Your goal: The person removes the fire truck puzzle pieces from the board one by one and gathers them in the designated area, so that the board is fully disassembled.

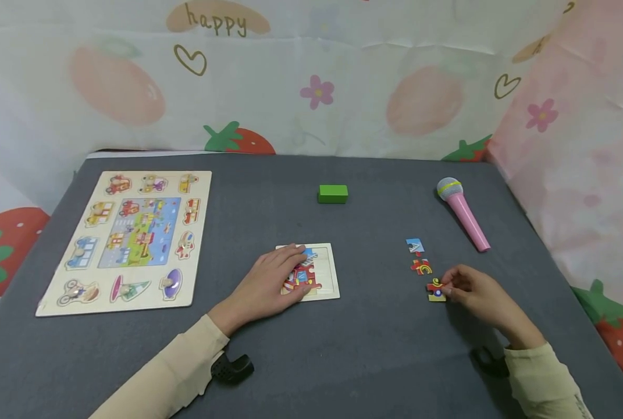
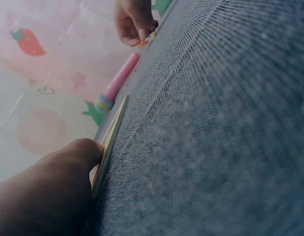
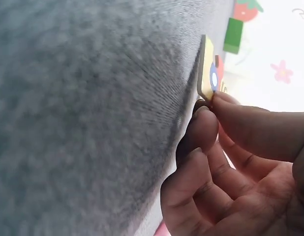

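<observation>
Under the green block (image 1: pixel 333 194) I see matt, ribbed grey cloth (image 1: pixel 374 343); left of the block, a wooden-looking board (image 1: pixel 149 274); right of it, a smooth plastic-looking microphone (image 1: pixel 467 218) and a woody-edged puzzle piece (image 3: pixel 207 73).

"What's being worn, from your end?"

"My head feed gives me a long cream left sleeve (image 1: pixel 167 372) and a matching right sleeve (image 1: pixel 547 384), both plain with soft creases."

"And beyond the sleeves?"

"I see a bare left hand (image 1: pixel 269 282) and a bare right hand (image 1: pixel 481 299), a rounded black device (image 1: pixel 232 370) by the left sleeve, and a curved black fitting (image 1: pixel 491 364) by the right."
</observation>
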Tool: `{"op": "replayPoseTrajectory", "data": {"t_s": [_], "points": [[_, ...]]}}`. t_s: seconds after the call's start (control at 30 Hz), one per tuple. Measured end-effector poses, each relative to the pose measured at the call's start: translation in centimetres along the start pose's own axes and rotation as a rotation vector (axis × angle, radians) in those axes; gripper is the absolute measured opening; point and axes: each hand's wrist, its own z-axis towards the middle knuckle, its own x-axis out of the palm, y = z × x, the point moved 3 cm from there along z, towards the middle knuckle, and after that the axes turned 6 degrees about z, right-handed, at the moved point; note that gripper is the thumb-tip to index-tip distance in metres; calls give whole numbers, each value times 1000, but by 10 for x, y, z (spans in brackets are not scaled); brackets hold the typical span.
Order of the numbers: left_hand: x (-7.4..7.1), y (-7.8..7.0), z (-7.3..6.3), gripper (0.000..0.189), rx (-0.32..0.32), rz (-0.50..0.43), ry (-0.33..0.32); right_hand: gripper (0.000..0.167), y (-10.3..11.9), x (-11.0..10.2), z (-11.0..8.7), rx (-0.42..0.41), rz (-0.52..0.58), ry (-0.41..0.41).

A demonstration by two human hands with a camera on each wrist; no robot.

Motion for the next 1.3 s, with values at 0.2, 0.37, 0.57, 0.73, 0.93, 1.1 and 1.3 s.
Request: {"op": "replayPoseTrajectory", "data": {"t_s": [0.2, 0.37, 0.57, 0.73, 0.93, 1.1, 1.3], "points": [[0, 0, 0, 60, 10, 5, 10, 14, 0, 2, 4, -4, -62, -14], [0, 0, -1, 60, 7, 14, 19, 15, 7, 7, 3, -19, -120, -30], [0, 0, -1, 59, 12, 20, 14, 22, 17, 14, 4, -56, -198, -37], [0, 0, -1, 59, 22, 29, 10, 21, 18, 13, 2, -54, -231, -17], [-1, 0, -1, 58, 32, 22, 0, 24, 18, 14, 0, -49, -248, -27], [-1, 0, -1, 58, 35, 26, -4, 31, 18, 17, 1, -12, -258, -32], [1, 0, -1, 58, 39, 33, -7, 28, 19, 16, -2, -13, -270, -5]]}}
